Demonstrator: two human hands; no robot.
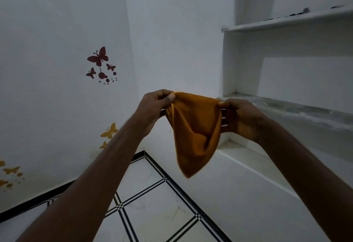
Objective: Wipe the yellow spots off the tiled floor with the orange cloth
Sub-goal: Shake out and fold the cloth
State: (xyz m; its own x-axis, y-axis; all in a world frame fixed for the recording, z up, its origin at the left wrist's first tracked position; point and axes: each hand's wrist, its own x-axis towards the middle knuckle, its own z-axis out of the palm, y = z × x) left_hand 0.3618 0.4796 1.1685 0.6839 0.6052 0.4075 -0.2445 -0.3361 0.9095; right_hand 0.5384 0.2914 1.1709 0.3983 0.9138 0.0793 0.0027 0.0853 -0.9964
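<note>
- The orange cloth (193, 131) hangs in the air above the tiled floor (152, 209), stretched between both hands.
- The left hand (152, 108) has its grip pinched on the cloth's upper left corner.
- The right hand (241, 118) has its grip clamped on the upper right edge.
- White shelves (286, 22) stand at the right; butterfly stickers (99, 57) mark the left wall.

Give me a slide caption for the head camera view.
Both hands hold the orange cloth above the tiled floor.
</note>
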